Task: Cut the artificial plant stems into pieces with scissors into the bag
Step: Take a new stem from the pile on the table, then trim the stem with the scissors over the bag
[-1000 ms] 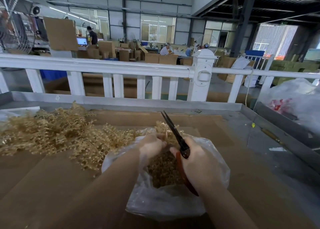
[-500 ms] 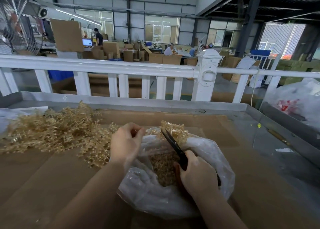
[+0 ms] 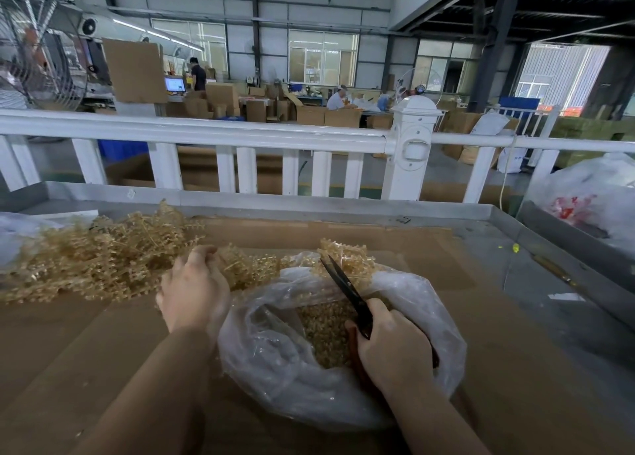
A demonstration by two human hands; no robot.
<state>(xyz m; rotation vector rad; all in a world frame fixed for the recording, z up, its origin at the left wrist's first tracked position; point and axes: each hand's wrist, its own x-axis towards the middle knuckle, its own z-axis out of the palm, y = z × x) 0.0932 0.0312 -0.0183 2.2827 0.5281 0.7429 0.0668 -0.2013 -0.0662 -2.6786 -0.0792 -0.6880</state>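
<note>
A heap of pale golden artificial plant stems lies on the cardboard at the left. My left hand sits at the heap's right edge, its fingers curled into the stems there. A clear plastic bag stands open in the middle, with cut golden pieces inside. More stems lie behind its far rim. My right hand grips the scissors over the bag; their dark blades point up and away and look closed.
Brown cardboard covers a grey metal table with a raised rim. A white railing runs behind it. A white plastic sack sits at the right. Boxes and people fill the hall beyond.
My left hand has left the bag and moved left to the stem heap, where it now takes hold. My right hand has sunk lower over the bag with the scissors.
</note>
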